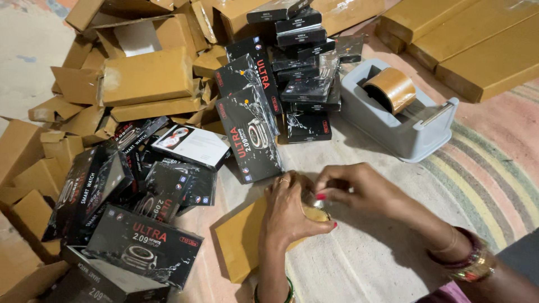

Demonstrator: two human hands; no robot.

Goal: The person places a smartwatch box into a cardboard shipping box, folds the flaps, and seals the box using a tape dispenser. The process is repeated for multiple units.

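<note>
A flat brown cardboard box [241,238] lies on the striped mat in front of me. My left hand [289,210] presses down on its right end, fingers curled over the edge. My right hand [359,188] meets it there, fingertips pinching a small shiny piece, likely tape, at the box's corner. A ring shows on the left hand and bangles on both wrists.
Several black shrink-wrapped product boxes [140,247] are heaped at left and stacked at the back [303,84]. Brown cardboard boxes [149,76] pile up at far left and lie at the top right [477,45]. A grey tape dispenser [401,115] with brown tape stands at right.
</note>
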